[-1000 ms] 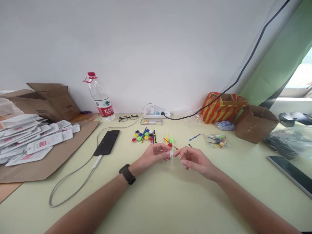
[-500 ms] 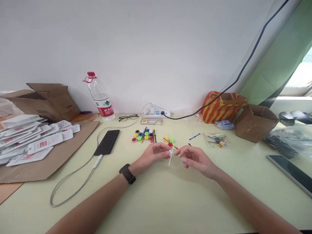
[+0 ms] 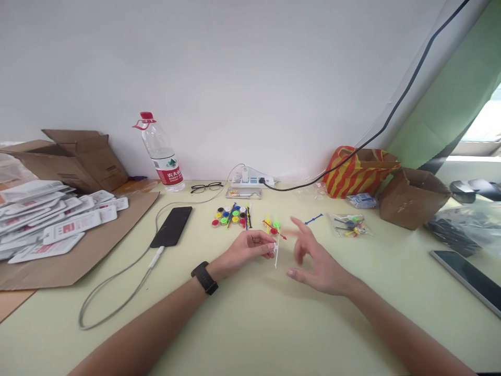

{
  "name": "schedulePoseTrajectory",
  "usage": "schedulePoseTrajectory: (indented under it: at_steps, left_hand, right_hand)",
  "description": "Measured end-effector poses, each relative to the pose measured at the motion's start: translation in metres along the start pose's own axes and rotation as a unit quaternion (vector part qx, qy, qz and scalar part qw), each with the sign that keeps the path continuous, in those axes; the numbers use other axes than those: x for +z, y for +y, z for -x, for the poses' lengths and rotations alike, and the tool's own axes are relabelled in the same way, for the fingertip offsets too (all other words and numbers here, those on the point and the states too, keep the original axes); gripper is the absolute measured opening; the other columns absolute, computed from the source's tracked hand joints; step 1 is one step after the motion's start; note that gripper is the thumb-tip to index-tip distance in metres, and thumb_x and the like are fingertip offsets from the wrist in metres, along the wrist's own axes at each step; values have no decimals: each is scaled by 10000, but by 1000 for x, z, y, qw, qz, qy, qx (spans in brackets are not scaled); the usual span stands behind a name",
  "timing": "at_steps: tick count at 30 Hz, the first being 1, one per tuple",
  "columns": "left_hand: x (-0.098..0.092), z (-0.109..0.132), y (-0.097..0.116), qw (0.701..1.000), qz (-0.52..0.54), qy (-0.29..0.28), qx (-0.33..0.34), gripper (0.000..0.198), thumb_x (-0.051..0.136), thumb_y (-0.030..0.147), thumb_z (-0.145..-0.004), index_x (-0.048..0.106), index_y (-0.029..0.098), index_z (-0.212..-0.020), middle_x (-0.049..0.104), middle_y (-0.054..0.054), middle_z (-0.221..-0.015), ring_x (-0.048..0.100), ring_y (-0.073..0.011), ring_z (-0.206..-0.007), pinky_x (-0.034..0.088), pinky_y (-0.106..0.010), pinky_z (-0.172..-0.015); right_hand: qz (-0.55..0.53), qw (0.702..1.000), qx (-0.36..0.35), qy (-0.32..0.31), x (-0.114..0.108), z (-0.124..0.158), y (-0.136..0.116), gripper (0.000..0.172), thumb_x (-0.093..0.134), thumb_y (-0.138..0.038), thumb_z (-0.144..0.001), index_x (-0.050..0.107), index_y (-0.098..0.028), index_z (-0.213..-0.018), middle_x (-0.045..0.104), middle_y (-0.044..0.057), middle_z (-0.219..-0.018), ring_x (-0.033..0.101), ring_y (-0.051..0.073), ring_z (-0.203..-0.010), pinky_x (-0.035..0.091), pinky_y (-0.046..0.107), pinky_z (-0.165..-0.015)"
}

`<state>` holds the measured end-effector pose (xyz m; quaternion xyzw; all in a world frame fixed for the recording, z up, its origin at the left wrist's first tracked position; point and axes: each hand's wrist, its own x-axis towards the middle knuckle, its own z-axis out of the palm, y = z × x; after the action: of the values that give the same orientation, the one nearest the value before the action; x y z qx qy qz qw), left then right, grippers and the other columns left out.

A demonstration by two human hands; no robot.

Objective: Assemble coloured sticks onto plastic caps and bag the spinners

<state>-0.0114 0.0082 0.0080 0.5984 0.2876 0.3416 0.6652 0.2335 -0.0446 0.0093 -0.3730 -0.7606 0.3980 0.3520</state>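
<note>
The white spinner (image 3: 276, 253) is a slim plastic rod, knobbed at its near end, on a small pale hub; it is held above the matte, pale green surface (image 3: 250, 324), near the middle. Just beyond it, a glossy red arrow (image 3: 282, 236) slants across a few round discs (image 3: 274, 231) in red, green and yellow. More discs (image 3: 224, 221), squat and shiny, sit clustered to the left with thin sticks (image 3: 247, 218) among them. A knobbed blue stick (image 3: 313, 219) lies beyond the right hand (image 3: 319, 266), near a crinkled clear bag (image 3: 350, 226) of coloured parts.

The left hand (image 3: 246, 251) pinches the hub between thumb and fingertips, its forearm angled inward and a black strap (image 3: 205, 279) around the wrist. The right hand grasps nothing: thumb pointing toward the rod, index finger raised, other fingers loosely bent and partly blurred.
</note>
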Motion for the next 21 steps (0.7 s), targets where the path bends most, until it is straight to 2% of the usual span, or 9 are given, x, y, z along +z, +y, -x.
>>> schedulePoseTrajectory:
  at_steps: [1,3,6,9,12,17,21]
  left_hand:
    - [0,0,0,1000,0,0,2,293,821,388,-839,756,138,-978,729,-79,-865,679,-179,-822,549,-303,-791]
    - [0,0,0,1000,2,5,7,296,821,395,-836,752,139,-968,729,-76,-852,683,-182,-822,545,-306,-792]
    - [0,0,0,1000,2,12,9,308,830,409,-822,752,144,-959,733,-73,-852,688,-184,-815,540,-312,-795]
    - [0,0,0,1000,2,9,5,313,835,408,-817,753,144,-964,736,-75,-858,688,-184,-816,542,-313,-795]
    - [0,0,0,1000,5,6,5,316,839,407,-812,754,147,-969,738,-76,-869,691,-187,-829,544,-319,-804]
    - [-1,0,-1,1000,4,15,8,308,838,396,-815,750,149,-975,728,-71,-885,691,-186,-836,549,-323,-820]
    - [-1,0,-1,1000,-1,4,4,294,822,384,-836,744,146,-990,723,-74,-886,682,-181,-838,547,-317,-817]
  right_hand:
    - [-45,998,24,-42,-2,0,-1,979,664,-490,-943,6,-292,-1641,686,69,-994,574,177,-734,502,308,-651]
    - [-115,988,57,-87,-4,-2,-3,859,602,-527,-978,110,-256,-1628,589,-28,-723,493,143,-616,421,261,-589]
    - [-104,991,70,-36,-4,-6,-2,633,624,-538,-963,416,-250,-1486,457,-64,-663,405,124,-588,353,246,-556]
    - [-36,997,67,8,-1,-9,3,447,619,-520,-965,582,-234,-1306,434,-57,-671,389,125,-590,358,255,-553]
    - [-8,998,68,9,3,-9,8,459,620,-491,-965,585,-237,-1345,469,-45,-701,415,132,-603,372,265,-560]
    - [-52,995,77,-35,7,-7,7,642,600,-436,-989,385,-263,-1569,508,-32,-771,456,142,-678,394,265,-605]
    - [-51,994,89,-44,7,-7,5,635,610,-418,-985,407,-260,-1565,528,-20,-801,473,144,-705,401,267,-612]
